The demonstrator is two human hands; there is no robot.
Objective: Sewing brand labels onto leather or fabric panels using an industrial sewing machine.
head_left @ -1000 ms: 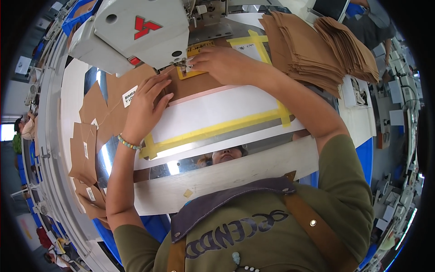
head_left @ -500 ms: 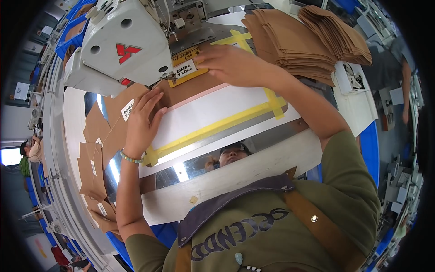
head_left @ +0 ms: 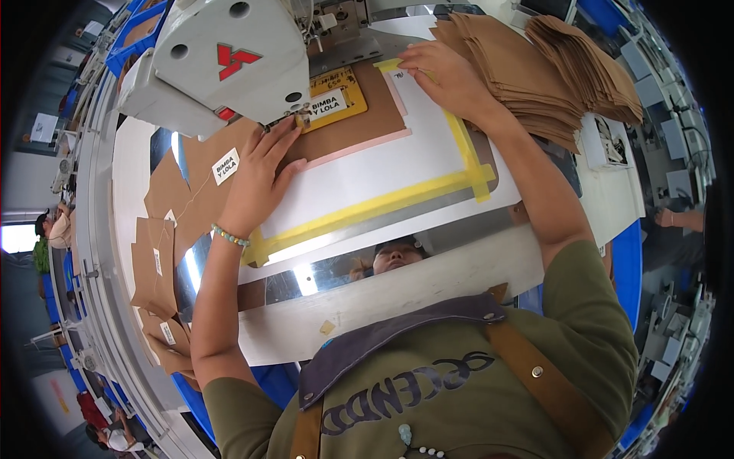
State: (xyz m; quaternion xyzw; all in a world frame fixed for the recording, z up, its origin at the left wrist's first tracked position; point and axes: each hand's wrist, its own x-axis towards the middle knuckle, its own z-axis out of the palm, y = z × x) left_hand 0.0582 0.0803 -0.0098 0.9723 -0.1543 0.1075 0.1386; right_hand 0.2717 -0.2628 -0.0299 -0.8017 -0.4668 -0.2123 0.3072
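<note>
Our left hand (head_left: 264, 174) rests flat, thumb spread, at the brown piece's (head_left: 359, 133) left end, upper centre; our right hand (head_left: 451, 84), fingers loosely parted, reaches the yellow tape (head_left: 459, 141). Upper left, we see the sewing machine (head_left: 222, 69); upper right, stacked brown pieces (head_left: 508, 88).
</note>
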